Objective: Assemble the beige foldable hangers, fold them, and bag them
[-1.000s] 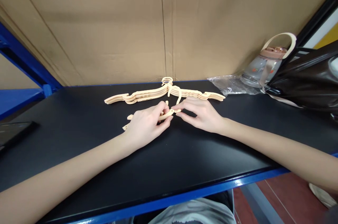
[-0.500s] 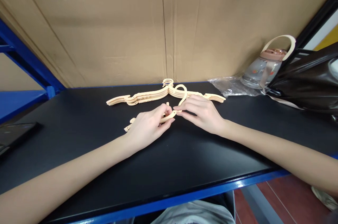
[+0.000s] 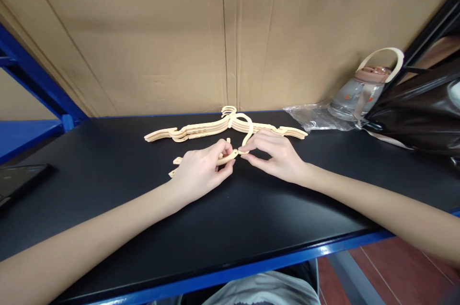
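My left hand (image 3: 201, 166) is closed on a cream hanger arm (image 3: 228, 157), whose other ends stick out past the back of the hand. Between the fingertips of my right hand (image 3: 280, 155) is the base of a cream hook (image 3: 248, 128), its curve rising toward the back. The hook's base and the arm's tip meet or nearly meet between my hands; whether they are joined I cannot tell. Behind them lies a stack of cream hangers (image 3: 204, 129), hooks toward the cardboard.
Cardboard (image 3: 143, 37) stands behind the black table (image 3: 230, 228). A clear bottle (image 3: 355, 96) with a looped handle, a plastic bag (image 3: 312, 117) and a dark leather bag (image 3: 420, 108) are at the right. A phone (image 3: 21, 180) lies at the left edge.
The hook has tilted slightly to the left, and its base now sits a little apart from or at the arm's tip. Both hands have barely moved.
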Tool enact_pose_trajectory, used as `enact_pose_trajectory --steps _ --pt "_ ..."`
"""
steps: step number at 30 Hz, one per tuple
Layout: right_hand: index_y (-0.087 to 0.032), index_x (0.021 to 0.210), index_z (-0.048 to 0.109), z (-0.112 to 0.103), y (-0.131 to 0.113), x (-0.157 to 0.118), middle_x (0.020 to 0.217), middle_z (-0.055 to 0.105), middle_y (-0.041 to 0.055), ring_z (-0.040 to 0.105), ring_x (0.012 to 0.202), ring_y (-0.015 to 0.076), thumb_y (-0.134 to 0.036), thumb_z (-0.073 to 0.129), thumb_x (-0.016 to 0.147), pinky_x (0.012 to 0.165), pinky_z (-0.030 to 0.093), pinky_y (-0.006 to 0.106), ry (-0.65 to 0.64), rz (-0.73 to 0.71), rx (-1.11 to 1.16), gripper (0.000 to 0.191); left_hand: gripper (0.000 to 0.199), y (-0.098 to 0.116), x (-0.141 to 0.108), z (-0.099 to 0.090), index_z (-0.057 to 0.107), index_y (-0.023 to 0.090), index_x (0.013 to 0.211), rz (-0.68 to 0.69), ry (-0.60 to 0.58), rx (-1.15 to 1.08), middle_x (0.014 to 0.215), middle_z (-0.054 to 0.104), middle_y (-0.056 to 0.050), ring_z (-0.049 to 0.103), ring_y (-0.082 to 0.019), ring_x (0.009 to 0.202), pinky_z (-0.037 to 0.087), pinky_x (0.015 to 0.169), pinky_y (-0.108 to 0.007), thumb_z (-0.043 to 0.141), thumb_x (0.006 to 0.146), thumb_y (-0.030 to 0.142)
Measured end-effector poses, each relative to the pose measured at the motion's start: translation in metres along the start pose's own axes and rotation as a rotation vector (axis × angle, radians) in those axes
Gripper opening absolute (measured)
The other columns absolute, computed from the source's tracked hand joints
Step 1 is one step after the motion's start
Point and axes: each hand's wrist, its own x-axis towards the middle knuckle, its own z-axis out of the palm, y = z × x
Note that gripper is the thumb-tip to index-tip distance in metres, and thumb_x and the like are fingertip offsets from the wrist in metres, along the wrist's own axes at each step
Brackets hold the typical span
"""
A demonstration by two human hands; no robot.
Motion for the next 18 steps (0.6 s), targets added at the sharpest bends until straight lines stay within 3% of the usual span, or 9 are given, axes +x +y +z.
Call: enact_pose_trajectory --steps 12,18 --pt "-0.017 0.088 0.066 0.0 -0.0011 0.0008 0.079 0.07 0.0027 0.064 0.072 0.0145 -0.017 0.065 0.086 0.068 0.052 0.028 -0.028 0.078 0.144 0.002 0.009 -0.0022 -0.0011 0.0014 0.046 0.022 0.083 0.073 -0.019 -0.019 0.068 0.062 0.007 0.051 -0.009 0.044 0.031 0.046 -0.02 0.052 0.087 0.026" --pt "-0.017 0.095 0.064 -0.0019 -0.0032 -0.0004 0.087 0.07 0.005 0.066 0.08 0.015 -0.019 0.059 0.091 0.072 0.053 0.028 -0.089 0.05 0.148 0.007 0.008 -0.0027 -0.0021 0.003 0.045 0.022 0.088 0.157 -0.013 0.014 0.066 0.058 0.008 0.048 -0.009 0.041 0.031 0.045 -0.019 0.052 0.089 0.026"
